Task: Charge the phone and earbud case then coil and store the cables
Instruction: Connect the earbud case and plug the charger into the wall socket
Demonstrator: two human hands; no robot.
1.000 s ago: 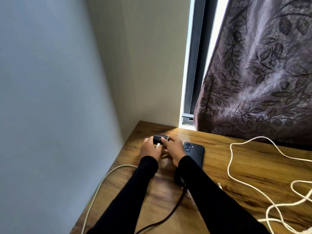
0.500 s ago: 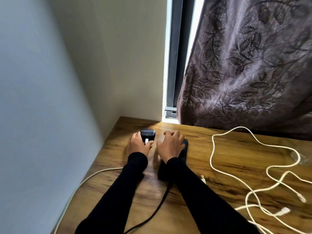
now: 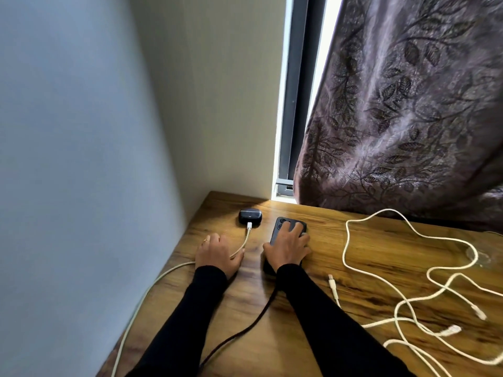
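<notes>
The black earbud case (image 3: pixel 250 215) sits near the desk's back left corner with a white cable (image 3: pixel 247 235) plugged into its front. That cable runs under my left hand (image 3: pixel 217 254), which lies flat on the desk just short of the case, fingers apart. The black phone (image 3: pixel 280 223) lies face down to the right of the case. My right hand (image 3: pixel 288 247) covers its lower half, thumb on the left edge and fingers across the back. A black cable (image 3: pixel 245 329) leaves the phone's near end toward me.
The wooden desk (image 3: pixel 321 240) stands in a corner, wall close on the left. A loose tangle of white cables (image 3: pixel 408 295) with several plugs spreads over the right half. A dark patterned curtain (image 3: pixel 408 118) hangs over the back edge.
My left hand has let go of the earbud case and drawn back toward me along the white cable. My right hand stays on the phone. The camera has tilted.
</notes>
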